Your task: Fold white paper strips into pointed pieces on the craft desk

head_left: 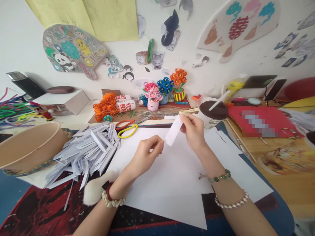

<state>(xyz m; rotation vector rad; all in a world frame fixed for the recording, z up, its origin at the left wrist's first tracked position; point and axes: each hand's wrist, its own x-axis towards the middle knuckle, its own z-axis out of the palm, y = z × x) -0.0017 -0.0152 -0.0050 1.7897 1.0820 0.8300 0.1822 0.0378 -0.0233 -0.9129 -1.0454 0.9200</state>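
Note:
A small white paper strip (173,131) is stretched at a slant between my hands, above large white paper sheets (169,177). My right hand (194,131) pinches its upper end between thumb and fingers. At the lower end, the closed thumb and fingers of my left hand (147,154) meet the strip's corner; the exact grip there is partly hidden. Left of the sheets lies a heap of folded white paper pieces (86,150). Scissors (128,129) with one red and one yellow handle rest between the heap and the sheets' far edge.
A round beige basket (31,144) stands at the left. A lidded cup (213,111) with a straw is just beyond my right hand. Craft flower pots (152,103) and orange flowers (105,106) line the back. A red folder (261,121) lies at right.

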